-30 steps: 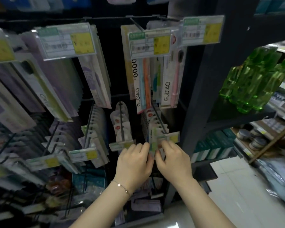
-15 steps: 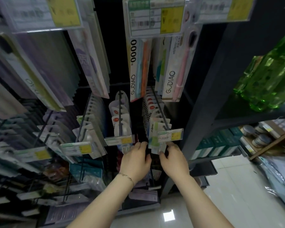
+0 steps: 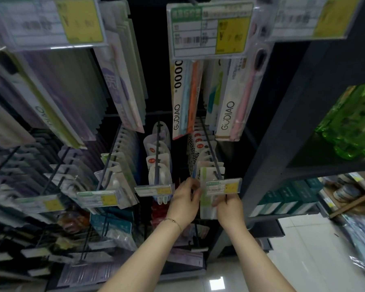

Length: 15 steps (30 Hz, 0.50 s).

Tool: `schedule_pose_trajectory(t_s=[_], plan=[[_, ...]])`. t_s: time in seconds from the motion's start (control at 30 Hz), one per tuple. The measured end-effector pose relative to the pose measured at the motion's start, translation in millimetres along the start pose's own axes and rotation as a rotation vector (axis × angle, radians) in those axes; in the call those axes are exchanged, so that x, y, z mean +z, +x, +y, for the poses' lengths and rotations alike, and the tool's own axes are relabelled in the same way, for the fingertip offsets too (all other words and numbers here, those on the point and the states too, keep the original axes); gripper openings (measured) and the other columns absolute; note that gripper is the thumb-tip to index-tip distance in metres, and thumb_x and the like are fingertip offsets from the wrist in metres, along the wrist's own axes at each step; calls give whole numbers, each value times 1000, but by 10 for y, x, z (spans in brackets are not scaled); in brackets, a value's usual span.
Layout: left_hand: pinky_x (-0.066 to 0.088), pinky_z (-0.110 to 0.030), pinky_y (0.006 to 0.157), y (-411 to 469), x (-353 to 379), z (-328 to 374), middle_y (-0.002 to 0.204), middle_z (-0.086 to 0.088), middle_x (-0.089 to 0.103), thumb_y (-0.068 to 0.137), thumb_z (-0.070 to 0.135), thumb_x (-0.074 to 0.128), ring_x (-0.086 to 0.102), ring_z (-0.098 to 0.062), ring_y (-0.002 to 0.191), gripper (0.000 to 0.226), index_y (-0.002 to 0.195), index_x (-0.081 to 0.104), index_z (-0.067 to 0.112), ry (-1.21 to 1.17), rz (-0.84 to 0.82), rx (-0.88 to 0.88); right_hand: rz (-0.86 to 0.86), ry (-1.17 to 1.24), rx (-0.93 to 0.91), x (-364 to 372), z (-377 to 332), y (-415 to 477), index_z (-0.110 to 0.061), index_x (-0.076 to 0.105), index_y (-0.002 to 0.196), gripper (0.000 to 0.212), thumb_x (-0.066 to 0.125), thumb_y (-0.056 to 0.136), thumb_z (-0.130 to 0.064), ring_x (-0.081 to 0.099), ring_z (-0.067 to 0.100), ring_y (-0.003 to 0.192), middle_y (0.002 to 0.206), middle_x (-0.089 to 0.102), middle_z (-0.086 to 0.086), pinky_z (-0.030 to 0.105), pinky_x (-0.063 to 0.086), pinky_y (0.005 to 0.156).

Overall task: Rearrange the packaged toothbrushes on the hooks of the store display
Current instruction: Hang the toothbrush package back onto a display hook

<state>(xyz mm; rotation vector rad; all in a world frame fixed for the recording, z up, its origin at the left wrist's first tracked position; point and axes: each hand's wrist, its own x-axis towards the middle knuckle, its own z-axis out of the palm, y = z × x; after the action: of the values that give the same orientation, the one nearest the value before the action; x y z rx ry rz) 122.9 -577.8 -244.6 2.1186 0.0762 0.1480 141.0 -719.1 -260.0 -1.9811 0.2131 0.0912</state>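
Note:
A pale green and white toothbrush pack [image 3: 207, 199] hangs at the front of a metal hook [image 3: 211, 148], just behind that hook's price tag [image 3: 223, 186]. My left hand [image 3: 184, 202] pinches the pack's left edge. My right hand [image 3: 229, 208] grips its lower right side under the tag. More packs with red dots [image 3: 199, 144] are strung further back on the same hook. Above hang long GUDIAO toothbrush packs [image 3: 184, 98].
Neighbouring hooks to the left carry more packs, each with a price tag [image 3: 154, 189] in front. A dark shelf upright [image 3: 268, 144] stands right of the hook. Green bottles [image 3: 350, 123] sit on the right shelf. White floor tiles [image 3: 303, 249] lie below.
The view has drawn closer to the display. Both hands have shifted from the price tag to the front pack hanging under it.

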Motion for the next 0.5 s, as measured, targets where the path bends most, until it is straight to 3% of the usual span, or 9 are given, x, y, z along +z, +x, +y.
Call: schedule_pose_trajectory(t_s=[0.13,0.33,0.5], plan=[[56,-35,76,10,-8,-4,88,3,61,101,21,53,62,-16,82,5,100,54,16,-117,-24,-49,-5,45,12,-2,-12,2,-12,59,92,21,42,97,-1,61,28,90,91,65,13,32,46,79],[53,-14,75,-63,-45,-49,99,5,70,103,20,53,65,0,88,12,110,62,20,-251,-56,-86,-75,32,-58,17,-24,-5,-11,62,117,23,45,101,-12,59,23,93,101,64,8,41,51,90],[48,-6,77,-238,-155,-150,106,15,69,103,26,52,63,9,93,16,116,61,30,-197,-77,-138,-188,18,-83,67,-56,-112,-25,61,106,16,45,104,-24,63,17,93,100,66,0,36,54,83]])
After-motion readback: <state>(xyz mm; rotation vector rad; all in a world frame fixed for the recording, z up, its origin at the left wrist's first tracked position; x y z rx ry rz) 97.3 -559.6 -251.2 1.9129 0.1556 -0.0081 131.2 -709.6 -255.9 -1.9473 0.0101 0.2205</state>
